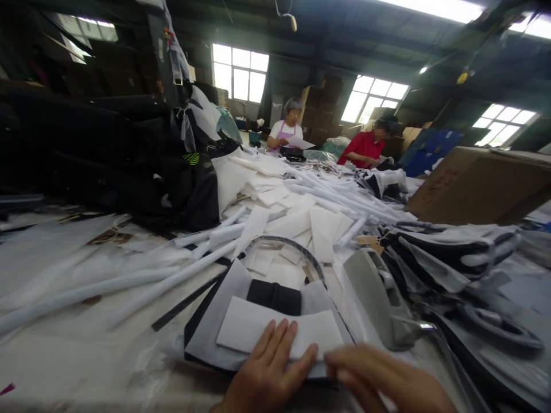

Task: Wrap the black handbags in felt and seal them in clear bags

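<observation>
A black handbag (189, 330) lies flat in front of me, its wrapped handle (293, 244) arching away from me. White wrapping paper (210, 321) covers most of its face, with a black flap (262, 295) showing. Across the lower part rests a white rectangular sheet (241, 327), paper or thin foam. My left hand (271, 367) presses on this sheet, fingers stretched out and flat. At the sheet's right end is my right hand (383, 376), fingers bent and smeared by motion; whether it grips the edge cannot be made out.
A grey tape dispenser (379, 298) stands right of the bag. White tubes (172, 287) and loose white sheets (275, 223) cover the table beyond. Black bags (107, 155) are piled left, wrapped bags (451, 252) right, near a cardboard box (477, 183). Two people work at the far end.
</observation>
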Demonstrator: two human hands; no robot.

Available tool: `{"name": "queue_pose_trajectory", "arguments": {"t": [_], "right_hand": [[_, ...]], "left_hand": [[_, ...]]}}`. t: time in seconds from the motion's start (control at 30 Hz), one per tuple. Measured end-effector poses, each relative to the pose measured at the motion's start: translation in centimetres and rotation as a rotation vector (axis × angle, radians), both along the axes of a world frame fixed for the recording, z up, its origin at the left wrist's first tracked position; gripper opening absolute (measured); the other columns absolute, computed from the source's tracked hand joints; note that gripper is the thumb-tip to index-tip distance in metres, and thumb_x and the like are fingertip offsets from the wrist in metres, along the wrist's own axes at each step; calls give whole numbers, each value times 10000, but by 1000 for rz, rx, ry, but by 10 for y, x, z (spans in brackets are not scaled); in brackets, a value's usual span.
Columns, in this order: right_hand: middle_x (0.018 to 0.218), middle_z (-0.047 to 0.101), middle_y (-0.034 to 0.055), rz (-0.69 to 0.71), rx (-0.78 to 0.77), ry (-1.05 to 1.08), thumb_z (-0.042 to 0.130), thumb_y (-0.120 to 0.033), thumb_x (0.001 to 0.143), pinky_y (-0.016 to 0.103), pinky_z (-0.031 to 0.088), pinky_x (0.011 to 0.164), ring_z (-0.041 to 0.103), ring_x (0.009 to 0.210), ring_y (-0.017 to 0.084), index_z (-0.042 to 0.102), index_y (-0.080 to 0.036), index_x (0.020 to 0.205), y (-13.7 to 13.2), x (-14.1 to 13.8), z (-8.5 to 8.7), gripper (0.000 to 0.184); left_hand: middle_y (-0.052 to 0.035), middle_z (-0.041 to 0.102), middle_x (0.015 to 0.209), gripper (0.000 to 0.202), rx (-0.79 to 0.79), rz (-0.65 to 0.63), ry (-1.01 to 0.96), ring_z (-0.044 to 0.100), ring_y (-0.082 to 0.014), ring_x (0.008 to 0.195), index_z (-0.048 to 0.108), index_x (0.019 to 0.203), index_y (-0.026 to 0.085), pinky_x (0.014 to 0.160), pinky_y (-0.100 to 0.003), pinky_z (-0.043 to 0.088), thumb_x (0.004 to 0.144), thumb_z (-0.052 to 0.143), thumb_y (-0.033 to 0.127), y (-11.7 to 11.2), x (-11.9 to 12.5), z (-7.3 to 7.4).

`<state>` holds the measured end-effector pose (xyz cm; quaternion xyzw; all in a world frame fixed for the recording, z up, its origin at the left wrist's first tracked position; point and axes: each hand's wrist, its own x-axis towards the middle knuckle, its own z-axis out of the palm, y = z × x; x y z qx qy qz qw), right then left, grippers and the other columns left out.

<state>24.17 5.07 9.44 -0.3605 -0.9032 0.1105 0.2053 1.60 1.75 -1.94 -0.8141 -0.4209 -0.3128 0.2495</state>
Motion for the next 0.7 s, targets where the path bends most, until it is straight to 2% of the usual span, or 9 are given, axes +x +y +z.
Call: {"name": "queue_pose_trajectory", "arguments": {"t": [0.07, 0.1, 0.2, 0.27, 0.33, 0.43, 0.57, 0.7], "right_hand": [[1138, 741, 21, -78, -47, -45, 530, -257, 994, 323, 573, 904, 701, 1047, 208, 684, -360, 1219, 48, -21, 3, 292], [1189, 725, 39, -102, -104, -134, 501, -220, 1005, 326, 542, 957, 682, 1096, 203, 675, -307, 1242, 75, -35, -1, 307], [1187, 714, 91, -91, -177, -275, 579, -126, 950, 378, 526, 974, 676, 1094, 229, 695, -192, 1168, 147, -72, -23, 255], [1194, 685, 93, -79, -222, -370, 652, -228, 943, 436, 545, 933, 670, 1061, 236, 667, -159, 1153, 178, -88, -41, 222], [1183, 663, 82, -65, -264, -450, 664, -321, 946, 446, 562, 886, 664, 1021, 226, 644, -154, 1153, 193, -96, -54, 267], [1145, 664, 71, -43, -322, -524, 640, -346, 961, 416, 570, 849, 665, 972, 209, 642, -164, 1144, 198, -97, -63, 258], [1156, 661, 72, -50, -347, -517, 639, -336, 962, 424, 564, 865, 659, 994, 214, 644, -164, 1137, 200, -89, -58, 245], [1095, 675, 61, -101, -349, -408, 629, -333, 969, 397, 575, 824, 670, 933, 195, 648, -155, 1108, 209, -69, -45, 227]], "left_hand": [[-103, 682, 1296, 435, -1, 9, 10, 622, -250, 1245, 470, 1478, 284, 1070, -410, 495, 1045, 464, 245, -2, 2, -3], [-101, 688, 1287, 430, 10, 15, 8, 627, -250, 1239, 477, 1473, 284, 1070, -411, 495, 1045, 461, 244, -2, 2, -3], [-98, 719, 1228, 413, 53, 22, 3, 659, -248, 1192, 509, 1453, 276, 1042, -393, 522, 1050, 429, 235, -2, 3, -4], [-91, 738, 1190, 408, 81, 26, -13, 679, -240, 1160, 533, 1436, 281, 1030, -381, 532, 1052, 408, 222, -1, 4, -4], [-82, 750, 1162, 403, 98, 32, -31, 693, -232, 1135, 554, 1418, 289, 1033, -378, 531, 1052, 401, 217, 1, 6, -5], [-68, 756, 1152, 396, 104, 38, -38, 701, -220, 1120, 562, 1409, 297, 1039, -367, 527, 1054, 400, 228, 3, 6, -5], [-51, 754, 1158, 411, 80, 53, -34, 703, -206, 1117, 539, 1428, 312, 1065, -362, 503, 1062, 374, 228, 0, 2, 0], [-49, 755, 1149, 406, 74, 49, 27, 705, -202, 1110, 531, 1435, 310, 1108, -376, 455, 1067, 375, 239, -8, -3, 1]]}}
